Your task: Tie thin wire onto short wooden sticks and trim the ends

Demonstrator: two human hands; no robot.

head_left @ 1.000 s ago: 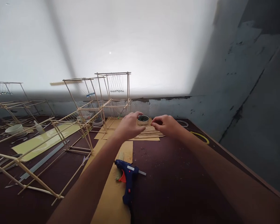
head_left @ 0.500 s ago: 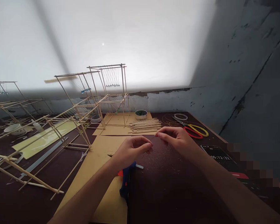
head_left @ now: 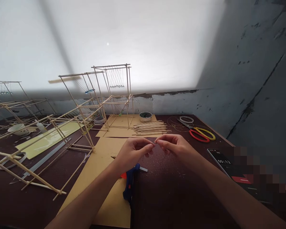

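My left hand point(head_left: 135, 153) is closed, thumb and fingertips pinched together above the table. My right hand point(head_left: 173, 147) pinches in the same way, its fingertips almost meeting those of the left. Whatever the fingers hold is too small to make out; a faint thin line hangs below the left fingers. Under my left wrist lies a blue glue gun point(head_left: 130, 185) with a pale glue stick point(head_left: 143, 169) poking out of its back. Beyond the hands lies a pile of thin wooden sticks point(head_left: 152, 128), and behind it a round tin point(head_left: 145, 116) with dark green contents.
Stick frames point(head_left: 82, 106) with hanging glass beads fill the left side. Red and yellow handled scissors point(head_left: 200, 135) lie at the right beside coiled wire point(head_left: 186, 119). A phone point(head_left: 225, 163) showing a timer rests nearer. Tan boards point(head_left: 105, 190) cover part of the table.
My right hand has shifted slightly left and down, bringing its fingertips close to the left hand's. The view has moved slightly. The objects on the table stay in place.
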